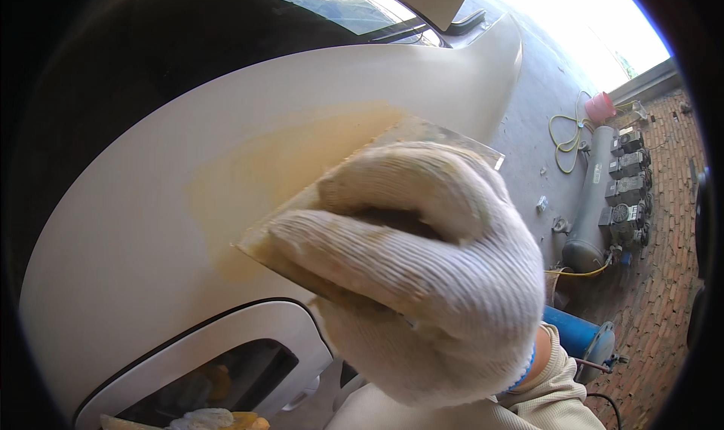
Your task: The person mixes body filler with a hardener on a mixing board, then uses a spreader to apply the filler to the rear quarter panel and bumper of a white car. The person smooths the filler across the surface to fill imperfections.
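My right hand [430,279], in a white knitted glove, pinches a flat filler spreader [260,247]. The spreader's long edge lies at or very near a smeared patch of yellowish filler [264,159] on a pale vehicle body panel [121,211]. The hand covers much of the spreader and the patch's right end. At the bottom edge shows part of my left hand [202,419], gloved, with its fingers curled. Beside it are a flat tan edge and a yellow lump; most of that hand is cut off.
A window [219,385] in a pale frame lies below the panel, with reflections in it. At the right are a grey air compressor tank [592,196], a yellow hose [562,140], a pink bucket [600,107], a blue cylinder [569,332] and brick paving [664,279].
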{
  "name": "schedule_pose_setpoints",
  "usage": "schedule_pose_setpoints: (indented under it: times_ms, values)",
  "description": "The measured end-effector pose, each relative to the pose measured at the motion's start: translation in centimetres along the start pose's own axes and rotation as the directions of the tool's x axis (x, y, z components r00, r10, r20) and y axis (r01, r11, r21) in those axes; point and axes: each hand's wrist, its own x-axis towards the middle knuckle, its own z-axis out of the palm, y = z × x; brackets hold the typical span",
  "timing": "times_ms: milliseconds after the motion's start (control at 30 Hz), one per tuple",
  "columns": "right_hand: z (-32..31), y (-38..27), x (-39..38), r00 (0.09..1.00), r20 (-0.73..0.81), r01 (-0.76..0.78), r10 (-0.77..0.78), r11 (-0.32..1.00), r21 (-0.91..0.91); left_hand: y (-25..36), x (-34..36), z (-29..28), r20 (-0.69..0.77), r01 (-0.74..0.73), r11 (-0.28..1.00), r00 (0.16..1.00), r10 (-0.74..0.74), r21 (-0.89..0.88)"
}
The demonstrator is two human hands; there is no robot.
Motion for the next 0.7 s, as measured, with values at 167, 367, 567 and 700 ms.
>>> schedule_pose_setpoints:
  times_ms: [167, 367, 567, 700]
  values:
    - [-5.9, 0.6, -5.7, 0.857, -0.171, -0.414, 0.487, 0.847, 0.334, 1.0, -1.2, 0.0, 0.164, 0.128, 0.986, 0.98, -0.109, -0.109]
    - [-6.2, 0.9, -14.9, 0.555, 0.262, -0.329, 0.79, -0.081, 0.941, 1.1, -6.2, 5.7, 0.914, 0.571, 0.775, 0.404, 0.021, -0.27]
    - [-7.4, -0.6, -21.2, 0.584, 0.273, -0.013, 0.764, -0.328, 0.945, 1.5, -12.1, 15.4, 0.88, 0.75, 0.49, -0.468, -0.082, 0.444]
    - [-9.9, 1.5, -24.3, 0.464, 0.255, -0.267, 0.848, -0.141, 0.953, 2.1, -15.6, 19.2, 0.802, 0.697, 0.459, -0.594, -0.061, 0.551]
